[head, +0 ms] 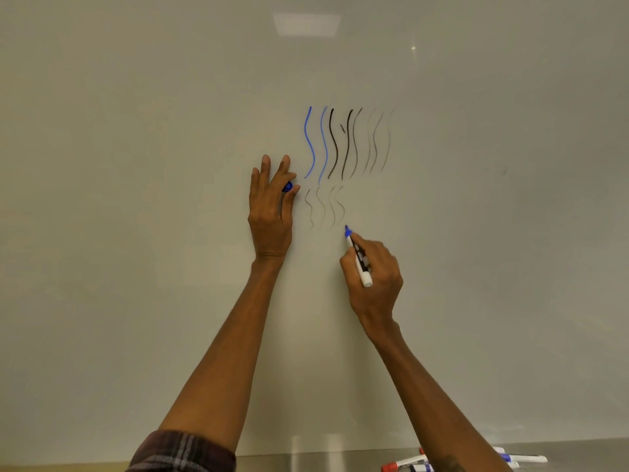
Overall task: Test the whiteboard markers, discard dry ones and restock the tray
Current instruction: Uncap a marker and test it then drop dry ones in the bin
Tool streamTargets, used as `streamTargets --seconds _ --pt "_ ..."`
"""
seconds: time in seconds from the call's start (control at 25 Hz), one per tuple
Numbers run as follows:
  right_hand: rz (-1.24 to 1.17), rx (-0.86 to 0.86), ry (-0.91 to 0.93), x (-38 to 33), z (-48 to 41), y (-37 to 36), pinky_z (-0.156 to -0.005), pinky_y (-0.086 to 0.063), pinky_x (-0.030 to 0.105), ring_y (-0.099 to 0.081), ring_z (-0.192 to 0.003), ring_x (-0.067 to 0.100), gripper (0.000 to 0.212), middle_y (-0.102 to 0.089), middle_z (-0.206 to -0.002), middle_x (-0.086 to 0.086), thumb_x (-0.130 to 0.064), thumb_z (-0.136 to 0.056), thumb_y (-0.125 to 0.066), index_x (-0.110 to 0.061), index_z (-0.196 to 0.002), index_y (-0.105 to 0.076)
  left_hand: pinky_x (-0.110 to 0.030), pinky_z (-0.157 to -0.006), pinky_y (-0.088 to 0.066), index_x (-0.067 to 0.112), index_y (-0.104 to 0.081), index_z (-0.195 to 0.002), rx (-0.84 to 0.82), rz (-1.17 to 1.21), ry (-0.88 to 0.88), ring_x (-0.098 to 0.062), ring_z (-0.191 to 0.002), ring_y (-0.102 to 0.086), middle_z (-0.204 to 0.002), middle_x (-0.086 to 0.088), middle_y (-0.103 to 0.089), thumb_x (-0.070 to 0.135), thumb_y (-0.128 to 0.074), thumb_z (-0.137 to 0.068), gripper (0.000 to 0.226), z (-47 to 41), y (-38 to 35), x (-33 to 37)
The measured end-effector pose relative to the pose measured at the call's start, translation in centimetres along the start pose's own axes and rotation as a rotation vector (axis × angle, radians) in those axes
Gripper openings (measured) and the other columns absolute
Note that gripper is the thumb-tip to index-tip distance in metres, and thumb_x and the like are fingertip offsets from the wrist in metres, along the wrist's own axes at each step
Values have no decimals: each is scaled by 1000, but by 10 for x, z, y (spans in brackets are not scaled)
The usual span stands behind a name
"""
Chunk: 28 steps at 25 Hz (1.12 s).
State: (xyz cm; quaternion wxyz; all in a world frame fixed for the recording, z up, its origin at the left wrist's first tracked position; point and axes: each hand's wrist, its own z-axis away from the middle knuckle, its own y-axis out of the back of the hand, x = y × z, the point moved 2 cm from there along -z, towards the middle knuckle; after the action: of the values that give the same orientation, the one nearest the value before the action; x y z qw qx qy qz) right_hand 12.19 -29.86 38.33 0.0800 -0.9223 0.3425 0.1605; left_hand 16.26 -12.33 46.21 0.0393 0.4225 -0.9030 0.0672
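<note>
My right hand [374, 277] grips an uncapped blue whiteboard marker [358, 257], its tip touching the whiteboard [136, 165] just below and right of a row of faint grey wavy lines [325, 207]. My left hand [272, 206] rests flat against the board with straight fingers, pinching the blue cap [287, 187] between thumb and forefinger. Above, a row of test strokes [343, 141] runs from strong blue through black to very faint grey.
A metal tray ledge [323, 461] runs along the board's bottom edge. Several markers with red and blue caps [408, 463] lie on it at the lower right, partly hidden behind my right forearm.
</note>
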Motion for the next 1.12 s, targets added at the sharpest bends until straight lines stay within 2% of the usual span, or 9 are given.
streamTargets --seconds 0.16,0.28,0.36,0.44,0.52,0.72,0.88,1.0,1.12 --pt "-102 68 -35 -4 -51 3 -64 -52 39 -62 -72 19 24 -69 -86 3 -13 -92 -60 -7 -113 -71 -42 -120 -28 4 -61 -128 8 1 -2 -25 -141 -40 -146 14 -42 11 -60 -97 31 -1 1 2" --pt "6 24 93 1 -52 1 -60 -49 39 -59 -68 18 23 -67 -83 3 -12 -92 -62 -7 -111 -71 -44 -119 -30 3 -57 -132 22 9 20 -4 -146 -26 -149 27 -30 10 -61 -96 37 -1 3 6" --pt "85 5 121 7 -26 2 -55 -46 40 -55 -63 18 20 -64 -76 2 -10 -88 -64 -7 -105 -72 -42 -120 -28 5 -58 -132 10 7 25 -5 -146 -27 -149 19 -37 14 -59 -98 35 0 2 1" --pt "82 -29 87 9 0 5 -53 -45 40 -54 -60 18 18 -63 -73 1 -9 -85 -65 -8 -101 -73 -40 -122 -26 2 -61 -129 -19 2 41 -18 -144 -35 -146 2 -49 17 -57 -99 33 1 0 -3" --pt "25 -53 14 7 5 7 -54 -47 40 -56 -62 18 18 -63 -73 0 -9 -85 -64 -10 -100 -73 -39 -122 -26 1 -61 -128 -32 -3 62 -21 -143 -37 -144 -1 -50 17 -57 -100 32 2 -1 -3" --pt "-420 -96 -240 -8 -30 19 -67 -53 33 -64 -78 17 22 -69 -95 1 -4 -93 -60 -9 -112 -70 -36 -122 -24 4 -59 -132 -30 99 160 -12 -144 -34 -147 9 -42 18 -57 -99 36 -1 7 5" --pt "-826 -265 -599 -18 -19 9 -71 -53 35 -66 -81 27 20 -72 -103 14 -10 -99 -55 -4 -113 -68 -37 -121 -28 3 -64 -125 -50 258 316 -14 -137 -46 -136 6 -58 16 -60 -97 31 1 22 15" --pt "-1044 -334 -799 -22 2 0 -75 -53 34 -66 -84 28 28 -71 -110 21 -11 -102 -47 0 -122 -63 -38 -103 -49 6 -70 -114 34 395 569 -13 -114 -63 -115 -3 -70 18 -64 -95 23 13 43 28" --pt "-1189 -424 -887 -32 21 -6 -78 -55 31 -68 -86 27 29 -70 -112 23 -10 -101 -47 0 -123 -62 -21 -93 -51 14 -69 -120 173 547 859 -10 -106 -68 -110 -5 -74 20 -65 -94 26 41 61 38"
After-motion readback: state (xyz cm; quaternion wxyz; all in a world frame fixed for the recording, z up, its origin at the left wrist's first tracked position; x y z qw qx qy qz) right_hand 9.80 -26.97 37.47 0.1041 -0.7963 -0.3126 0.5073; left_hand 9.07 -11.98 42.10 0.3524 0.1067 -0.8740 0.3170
